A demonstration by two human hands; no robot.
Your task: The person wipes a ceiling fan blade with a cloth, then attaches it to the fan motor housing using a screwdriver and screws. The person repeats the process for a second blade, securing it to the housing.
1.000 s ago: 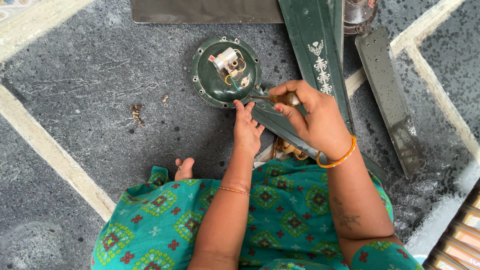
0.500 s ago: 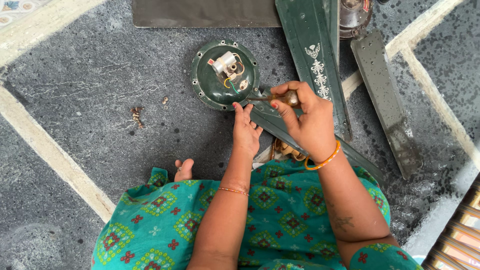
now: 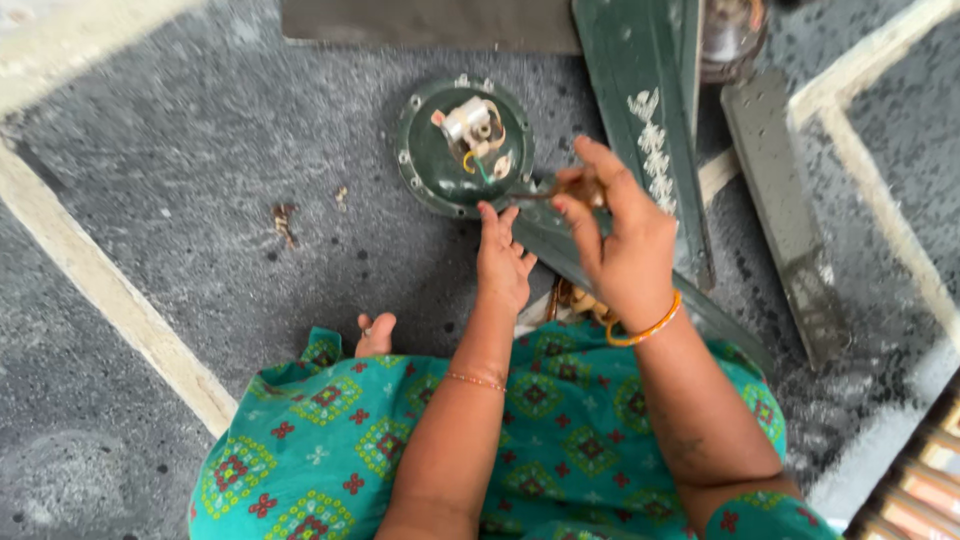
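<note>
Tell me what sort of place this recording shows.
Probably a home floor or courtyard used as a makeshift repair spot. The person sits on a grey stone floor with pale joint strips, a round green fan cover and loose fan blades lie around, and the right hand holds a screwdriver.

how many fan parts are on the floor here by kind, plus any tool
round dark green motor cover: 1
fan blades: 3, one patterned green, one under the hands, one grey
screwdriver in the right hand: 1
total: 5
</note>
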